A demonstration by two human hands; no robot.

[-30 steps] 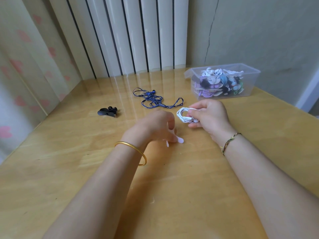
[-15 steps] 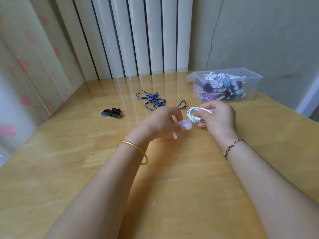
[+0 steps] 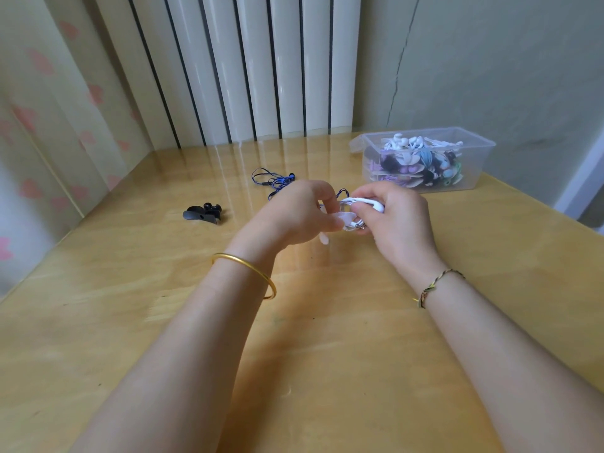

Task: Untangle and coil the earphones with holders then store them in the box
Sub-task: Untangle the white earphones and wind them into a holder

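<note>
My right hand [image 3: 394, 220] grips a coiled bundle of white earphones [image 3: 366, 204] above the middle of the table. My left hand [image 3: 299, 212] pinches a white holder [image 3: 344, 220] and presses it against the coil; its lower tip pokes out below my fingers. Behind my hands lies a tangled blue earphone cable [image 3: 276, 182], partly hidden by my left hand. A clear plastic box [image 3: 478, 158] with several coiled earphones stands at the back right.
A black holder with black earbuds [image 3: 203, 213] lies on the wooden table [image 3: 130, 322] to the left. Walls and a curtain close the table on the left and at the back.
My left hand lifted the white holder off the table and brought it up to the white coil in my right hand. Both hands rose and came together.
</note>
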